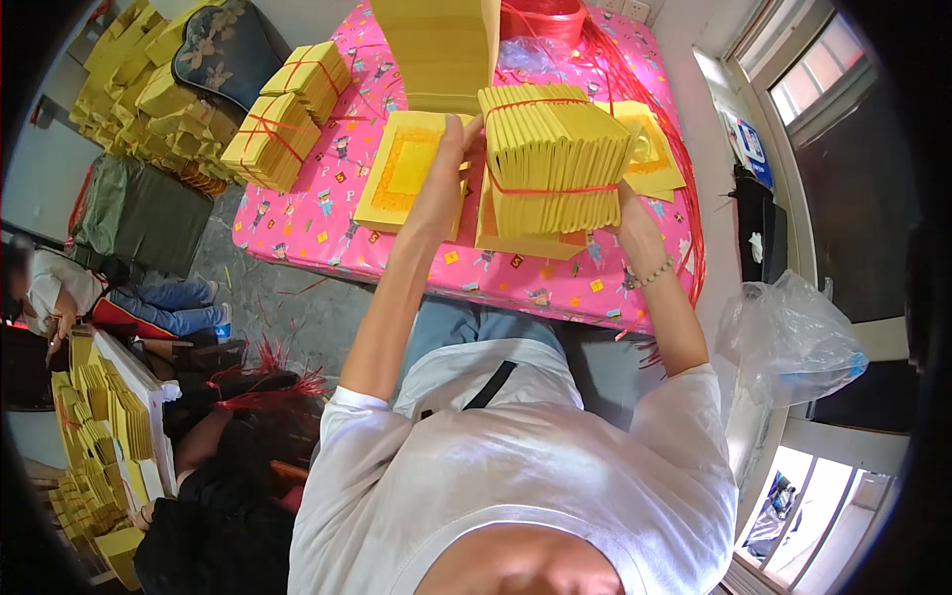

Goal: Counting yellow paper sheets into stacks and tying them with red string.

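Observation:
A thick bundle of folded yellow paper [555, 164], crossed by red string, is tilted up between my hands over the pink table. My left hand [451, 169] is at the bundle's left side, thumb up, its other fingers partly hidden. Around the lower right edge curls my right hand [632, 213], a beaded bracelet on its wrist; most of its fingers are behind the paper. Under and beside the bundle lie flat yellow paper stacks, the left one [405, 171] with an orange and gold square on top. Another printed stack [650, 149] sits to the right.
Two tied yellow bundles [273, 139] stand at the table's left. A red basin [543, 20] and long red strings [684, 149] are at the back right. A clear plastic bag [793, 342] hangs by the window. People sit at lower left near more paper piles [99, 416].

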Motion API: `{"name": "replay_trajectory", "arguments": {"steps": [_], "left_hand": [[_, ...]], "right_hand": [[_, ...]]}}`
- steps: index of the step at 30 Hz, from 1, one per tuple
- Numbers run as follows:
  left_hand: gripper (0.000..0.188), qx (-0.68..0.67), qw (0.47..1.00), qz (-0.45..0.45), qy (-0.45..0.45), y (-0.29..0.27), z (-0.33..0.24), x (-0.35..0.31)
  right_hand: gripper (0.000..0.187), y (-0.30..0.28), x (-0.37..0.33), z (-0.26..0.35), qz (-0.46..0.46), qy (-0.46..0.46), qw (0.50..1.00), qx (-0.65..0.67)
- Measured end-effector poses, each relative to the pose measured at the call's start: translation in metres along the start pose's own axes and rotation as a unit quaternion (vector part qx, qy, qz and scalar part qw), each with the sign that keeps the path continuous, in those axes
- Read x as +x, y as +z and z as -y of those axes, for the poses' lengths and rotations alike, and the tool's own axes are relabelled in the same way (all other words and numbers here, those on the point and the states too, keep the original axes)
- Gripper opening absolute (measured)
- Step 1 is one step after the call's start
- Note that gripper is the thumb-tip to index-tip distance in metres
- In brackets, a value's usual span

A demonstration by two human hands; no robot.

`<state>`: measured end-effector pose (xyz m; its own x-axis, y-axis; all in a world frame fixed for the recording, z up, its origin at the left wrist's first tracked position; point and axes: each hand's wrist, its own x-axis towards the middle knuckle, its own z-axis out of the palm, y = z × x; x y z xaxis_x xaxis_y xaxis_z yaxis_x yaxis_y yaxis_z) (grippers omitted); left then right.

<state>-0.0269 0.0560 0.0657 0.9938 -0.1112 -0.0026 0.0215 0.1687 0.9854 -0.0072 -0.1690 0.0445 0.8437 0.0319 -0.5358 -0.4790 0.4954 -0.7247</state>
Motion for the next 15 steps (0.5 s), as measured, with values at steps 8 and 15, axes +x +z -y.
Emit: {"name": "replay_trajectory", "arguments": {"steps": [8,15], "left_hand": [[0.088,-0.005,0.998,-0.019,0.067,0.013,0.023,-0.001],[0.088,0.160,0.973,-0.044,0.159,0.022,0.058,-0.007]], "right_hand": [[0.058,-0.014,0.028,-0.014,0.122,-0.035,0.988,-0.093],[0.030,-0.062,0.068,0.006,0.016,-0.087,0.862,-0.499]]}}
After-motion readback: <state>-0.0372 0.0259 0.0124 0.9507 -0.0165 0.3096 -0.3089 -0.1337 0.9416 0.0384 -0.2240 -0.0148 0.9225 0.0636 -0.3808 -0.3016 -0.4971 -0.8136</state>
